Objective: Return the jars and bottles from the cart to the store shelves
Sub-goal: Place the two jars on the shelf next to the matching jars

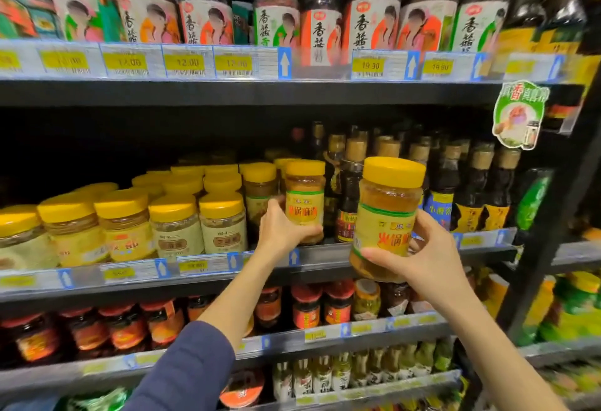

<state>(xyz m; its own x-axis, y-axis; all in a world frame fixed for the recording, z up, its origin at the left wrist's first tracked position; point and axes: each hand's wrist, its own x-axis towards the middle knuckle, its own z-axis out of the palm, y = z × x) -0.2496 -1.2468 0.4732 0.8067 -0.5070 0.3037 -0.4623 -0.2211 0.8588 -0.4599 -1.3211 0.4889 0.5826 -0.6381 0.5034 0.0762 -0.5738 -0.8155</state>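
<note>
Jars: 2 in hand at mid shelf (325,249), both w/ yellow lids.
L hand (279,231) clamped on jar 1 (305,202), at shelf front beside soy bottles (349,189); seat it flat, label out. R hand (419,254) wrapped round jar 2 (387,215), in air before shelf edge; needs a gap first.

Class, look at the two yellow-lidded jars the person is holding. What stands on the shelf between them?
In the head view, dark sauce bottles stand on the shelf between the left hand's jar and the right hand's jar, behind both.
</note>
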